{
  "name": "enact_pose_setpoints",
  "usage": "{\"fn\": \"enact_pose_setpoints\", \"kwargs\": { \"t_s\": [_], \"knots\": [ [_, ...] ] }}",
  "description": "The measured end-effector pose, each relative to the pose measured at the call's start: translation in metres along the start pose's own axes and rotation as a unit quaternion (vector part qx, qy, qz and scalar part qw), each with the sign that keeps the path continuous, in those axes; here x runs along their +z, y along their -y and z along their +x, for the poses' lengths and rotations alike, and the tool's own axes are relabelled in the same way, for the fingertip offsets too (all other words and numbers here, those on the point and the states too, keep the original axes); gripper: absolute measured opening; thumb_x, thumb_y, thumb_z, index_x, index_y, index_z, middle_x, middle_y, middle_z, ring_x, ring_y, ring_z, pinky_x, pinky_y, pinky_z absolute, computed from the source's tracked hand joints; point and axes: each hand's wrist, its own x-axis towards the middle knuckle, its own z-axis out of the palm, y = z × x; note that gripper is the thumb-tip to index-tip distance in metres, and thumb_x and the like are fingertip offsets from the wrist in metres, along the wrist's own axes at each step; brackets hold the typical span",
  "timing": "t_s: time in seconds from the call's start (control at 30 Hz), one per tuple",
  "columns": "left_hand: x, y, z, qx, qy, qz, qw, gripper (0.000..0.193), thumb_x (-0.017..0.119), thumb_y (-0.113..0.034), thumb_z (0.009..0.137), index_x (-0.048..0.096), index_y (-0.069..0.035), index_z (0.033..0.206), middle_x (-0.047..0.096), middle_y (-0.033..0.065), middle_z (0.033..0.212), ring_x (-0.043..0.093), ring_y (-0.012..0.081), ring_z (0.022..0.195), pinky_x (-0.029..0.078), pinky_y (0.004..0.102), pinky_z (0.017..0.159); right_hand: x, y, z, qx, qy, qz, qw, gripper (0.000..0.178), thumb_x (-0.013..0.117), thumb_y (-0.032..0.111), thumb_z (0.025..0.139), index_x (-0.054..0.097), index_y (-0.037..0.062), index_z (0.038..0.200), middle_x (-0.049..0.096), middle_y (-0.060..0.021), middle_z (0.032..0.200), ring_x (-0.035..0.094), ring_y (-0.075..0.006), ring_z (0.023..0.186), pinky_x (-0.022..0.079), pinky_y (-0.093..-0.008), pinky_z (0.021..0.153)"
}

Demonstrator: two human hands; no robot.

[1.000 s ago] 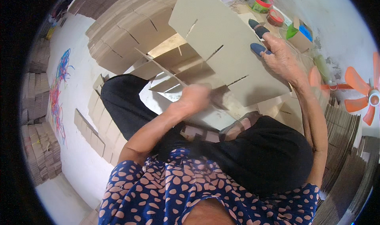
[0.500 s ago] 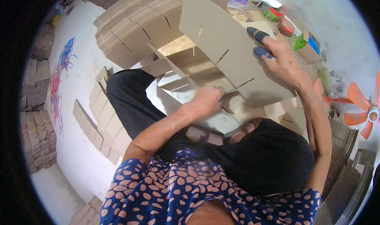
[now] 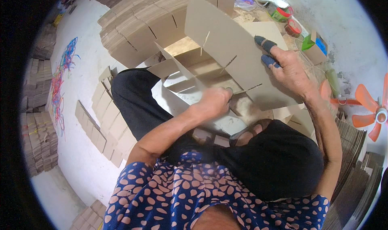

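A slotted cardboard sheet [image 3: 234, 56] stands tilted at one o'clock over a half-built cardboard divider grid [image 3: 190, 74]. The right hand [image 3: 289, 70] grasps its right edge; the left hand [image 3: 214, 102], fingers clenched, pinches its lower edge.

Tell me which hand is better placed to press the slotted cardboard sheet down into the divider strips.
Right. The right hand already grips the slotted cardboard sheet at its edge, while the left hand is down on the divider strips, steadying them.
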Motion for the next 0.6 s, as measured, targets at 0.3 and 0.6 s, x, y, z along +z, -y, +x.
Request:
{"fn": "enact_pose_setpoints", "kwargs": {
  "t_s": [0.3, 0.6],
  "knots": [
    [0.008, -0.004, -0.01, 0.013, -0.026, 0.008, 1.0, 0.022, 0.061, -0.019, 0.074, 0.061, -0.004, 0.09, 0.063, 0.0194, 0.089, 0.062, 0.0369, 0.085, 0.049, 0.0469, 0.075, 0.037, -0.004, -0.001, -0.005, 0.016, -0.003, 1.0, 0.014, 0.055, 0.006, 0.08, 0.055, 0.0015, 0.094, 0.058, -0.026, 0.079, 0.059, -0.0407, 0.074, 0.047, -0.0419, 0.065],
    [0.005, -0.009, -0.003, -0.006, 0.007, 0.073, 0.997, 0.016, 0.062, -0.02, 0.073, 0.064, -0.005, 0.079, 0.064, 0.0187, 0.083, 0.063, 0.035, 0.083, 0.05, 0.0457, 0.072, 0.114, -0.019, -0.005, -0.091, 0.096, -0.245, 0.961, 0.012, 0.055, 0.006, 0.073, 0.058, 0.0028, 0.085, 0.061, -0.0145, 0.08, 0.06, -0.0338, 0.082, 0.047, -0.0415, 0.068]
  ]
}}
